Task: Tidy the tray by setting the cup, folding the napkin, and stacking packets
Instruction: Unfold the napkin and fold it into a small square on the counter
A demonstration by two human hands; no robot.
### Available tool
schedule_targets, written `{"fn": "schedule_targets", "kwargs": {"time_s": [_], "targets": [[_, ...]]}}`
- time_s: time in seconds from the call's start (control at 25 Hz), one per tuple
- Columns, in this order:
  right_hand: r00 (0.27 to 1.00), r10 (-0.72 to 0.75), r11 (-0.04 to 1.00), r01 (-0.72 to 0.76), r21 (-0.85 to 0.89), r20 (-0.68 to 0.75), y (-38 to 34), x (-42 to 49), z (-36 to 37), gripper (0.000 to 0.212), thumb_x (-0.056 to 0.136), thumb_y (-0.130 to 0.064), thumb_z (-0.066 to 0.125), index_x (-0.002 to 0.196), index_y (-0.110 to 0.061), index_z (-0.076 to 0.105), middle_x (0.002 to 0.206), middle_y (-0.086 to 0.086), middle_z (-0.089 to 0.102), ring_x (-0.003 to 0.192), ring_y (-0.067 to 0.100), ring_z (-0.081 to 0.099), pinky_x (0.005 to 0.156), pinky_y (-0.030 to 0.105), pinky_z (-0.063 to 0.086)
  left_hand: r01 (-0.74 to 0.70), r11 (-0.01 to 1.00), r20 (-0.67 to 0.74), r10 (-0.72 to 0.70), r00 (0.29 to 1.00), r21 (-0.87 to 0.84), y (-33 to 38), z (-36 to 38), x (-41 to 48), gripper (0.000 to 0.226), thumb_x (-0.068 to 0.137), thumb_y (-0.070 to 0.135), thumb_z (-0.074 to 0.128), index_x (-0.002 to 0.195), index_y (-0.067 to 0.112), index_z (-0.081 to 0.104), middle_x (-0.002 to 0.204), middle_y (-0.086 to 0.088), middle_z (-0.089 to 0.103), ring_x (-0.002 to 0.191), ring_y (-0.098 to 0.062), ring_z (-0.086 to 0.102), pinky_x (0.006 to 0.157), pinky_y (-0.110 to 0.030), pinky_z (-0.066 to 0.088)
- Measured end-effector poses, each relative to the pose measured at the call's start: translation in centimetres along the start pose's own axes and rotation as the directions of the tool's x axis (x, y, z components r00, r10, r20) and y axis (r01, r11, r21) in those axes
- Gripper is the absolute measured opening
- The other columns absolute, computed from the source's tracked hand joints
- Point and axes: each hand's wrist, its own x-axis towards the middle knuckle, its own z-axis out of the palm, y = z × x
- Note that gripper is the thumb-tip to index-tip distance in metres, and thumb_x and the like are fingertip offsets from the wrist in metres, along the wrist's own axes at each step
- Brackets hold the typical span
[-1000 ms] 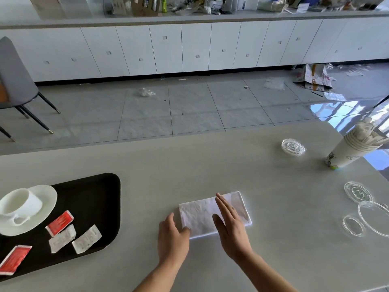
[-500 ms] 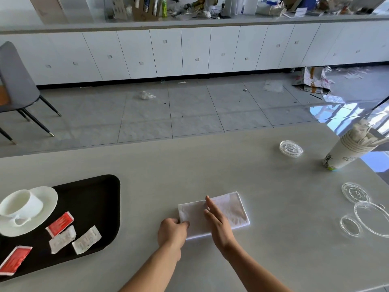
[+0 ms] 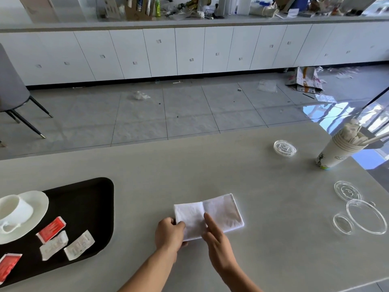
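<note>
A pale grey table [image 3: 210, 171] fills the lower part of the view, with a tiled floor and a long row of white cupboards [image 3: 189, 51] behind it. Nearest the camera, two bare forearms reach in from below. The left hand [image 3: 169, 233] has its fingers curled together, pinching the near left corner of a folded white napkin [image 3: 221, 211]. The right hand [image 3: 217, 242] lies flat with its fingers straight and close together, fingertips pressing on the middle of the napkin beside a crease. The napkin rests on the bare table, to the right of a black tray [image 3: 90, 207] and apart from it. On the tray a white cup [image 3: 14, 209] sits on a white saucer [image 3: 36, 207] at the left, and four packets lie loose and unstacked near the front: two red packets [image 3: 51, 228] and two white packets [image 3: 79, 245]. Further right on the table lie several clear plastic lids [image 3: 365, 216], and beyond them stands a stack of paper cups [image 3: 336, 150] holding wooden sticks. A grey chair [image 3: 10, 87] stands on the floor at far left.
</note>
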Motion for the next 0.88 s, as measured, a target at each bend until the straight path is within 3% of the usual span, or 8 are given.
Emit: {"fn": "schedule_targets", "kwargs": {"time_s": [0.08,0.24,0.36,0.48,0.6,0.68,0.76,0.88], "targets": [[1.000,-0.011,1.000,0.011,-0.028,0.001,0.6,-0.6,0.0,0.060,0.095,-0.002,0.048,0.148,-0.027,0.037,0.139,-0.026,0.045,0.124,-0.017,0.043,0.092,0.002,0.037,-0.015,1.000,0.003,0.014,1.000,0.027,-0.1,-0.2,-0.1,0.014,0.075,0.006,0.058,0.062,0.001,0.055,0.057,-0.010,0.057,0.045,-0.028,0.060,0.041,-0.035,0.056],[1.000,-0.001,1.000,0.001,-0.028,-0.004,0.4,-1.2,0.1,0.060,0.092,0.002,0.051,0.147,-0.022,0.041,0.145,-0.010,0.048,0.134,0.005,0.044,0.109,0.022,0.036,-0.052,0.998,-0.017,0.053,0.998,0.030,-0.3,-0.3,-0.2,0.016,0.075,0.007,0.060,0.062,0.001,0.055,0.057,-0.009,0.057,0.048,-0.028,0.059,0.040,-0.031,0.054],[0.953,-0.142,0.975,0.088,-0.205,-0.269,-0.5,-1.4,-1.2,0.046,0.089,-0.009,0.064,0.129,-0.032,0.058,0.123,-0.018,0.063,0.107,0.000,0.062,0.085,0.009,0.044,-0.096,0.995,-0.043,0.097,0.994,0.039,-0.2,-0.4,-0.1,0.021,0.076,0.008,0.060,0.057,0.007,0.053,0.052,-0.004,0.057,0.038,-0.019,0.058,0.038,-0.030,0.053],[0.808,-0.249,0.918,0.022,-0.396,-0.534,-0.5,-0.1,-5.1,0.031,0.087,-0.011,0.068,0.116,-0.023,0.065,0.107,-0.006,0.065,0.086,0.014,0.065,0.072,0.025,0.049,-0.119,0.992,-0.062,0.122,0.991,0.053,0.1,-0.9,0.0,0.013,0.076,0.009,0.059,0.063,0.006,0.059,0.058,-0.007,0.065,0.038,-0.020,0.062,0.036,-0.029,0.051],[0.880,-0.096,0.859,-0.162,-0.486,-0.465,-1.0,1.4,-7.1,0.035,0.090,-0.028,0.066,0.122,-0.016,0.063,0.103,-0.001,0.067,0.090,0.021,0.064,0.077,0.032,0.050,-0.180,0.976,-0.085,0.190,0.978,0.120,0.4,-1.5,0.2,0.013,0.077,0.012,0.058,0.064,0.011,0.059,0.057,-0.004,0.065,0.035,-0.019,0.061,0.038,-0.026,0.047],[0.925,-0.033,0.831,-0.185,-0.525,-0.378,-1.1,1.8,-6.5,0.032,0.089,-0.028,0.065,0.118,-0.017,0.064,0.087,-0.004,0.069,0.087,0.022,0.065,0.075,0.030,0.049,-0.215,0.964,-0.096,0.232,0.968,0.159,1.0,-1.8,0.2,0.011,0.076,0.015,0.057,0.065,0.013,0.059,0.056,-0.001,0.064,0.036,-0.019,0.061,0.044,-0.029,0.049],[0.937,-0.004,0.840,-0.186,-0.510,-0.349,-1.2,1.7,-5.9,0.020,0.084,-0.023,0.065,0.104,-0.019,0.065,0.076,-0.006,0.068,0.076,0.023,0.066,0.069,0.030,0.051,-0.247,0.959,-0.106,0.262,0.959,0.141,1.8,-2.1,0.0,0.004,0.071,0.018,0.058,0.069,0.018,0.062,0.060,0.001,0.067,0.047,-0.019,0.065,0.052,-0.033,0.053],[0.942,0.078,0.866,-0.225,-0.446,-0.325,-1.1,1.2,-5.0,0.008,0.077,-0.017,0.063,0.078,-0.020,0.055,0.063,-0.002,0.068,0.060,0.021,0.066,0.060,0.033,0.056,-0.322,0.945,-0.096,0.327,0.940,0.058,2.6,-2.2,-0.6,0.023,0.065,0.018,0.058,0.084,0.026,0.067,0.074,0.009,0.071,0.069,-0.011,0.065,0.056,-0.029,0.048]]}}
